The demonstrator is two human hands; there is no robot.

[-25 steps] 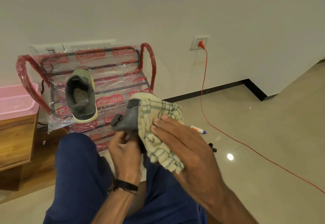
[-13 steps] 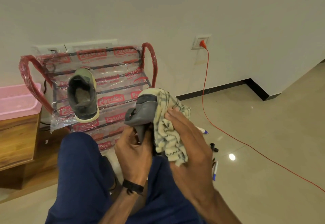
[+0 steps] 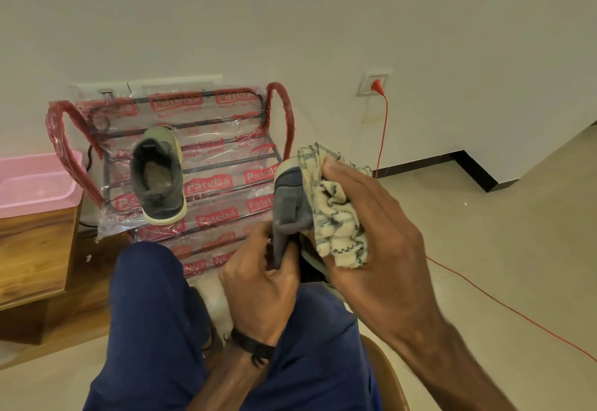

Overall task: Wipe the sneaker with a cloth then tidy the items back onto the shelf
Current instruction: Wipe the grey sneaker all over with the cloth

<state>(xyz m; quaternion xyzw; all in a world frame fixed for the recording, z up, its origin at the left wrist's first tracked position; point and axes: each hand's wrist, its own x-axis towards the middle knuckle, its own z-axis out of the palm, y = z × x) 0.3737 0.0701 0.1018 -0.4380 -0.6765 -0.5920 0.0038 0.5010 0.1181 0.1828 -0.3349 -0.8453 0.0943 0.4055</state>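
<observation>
Beige tiled floor [image 3: 500,265], white wall [image 3: 290,23], shelf [image 3: 226,165]

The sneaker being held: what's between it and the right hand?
In the head view, the checked cloth lies between the right hand and the held sneaker. The left hand grips the sneaker from below.

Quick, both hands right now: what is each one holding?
Left hand: grips the grey sneaker from below.
Right hand: holds the checked cloth against the sneaker.
</observation>
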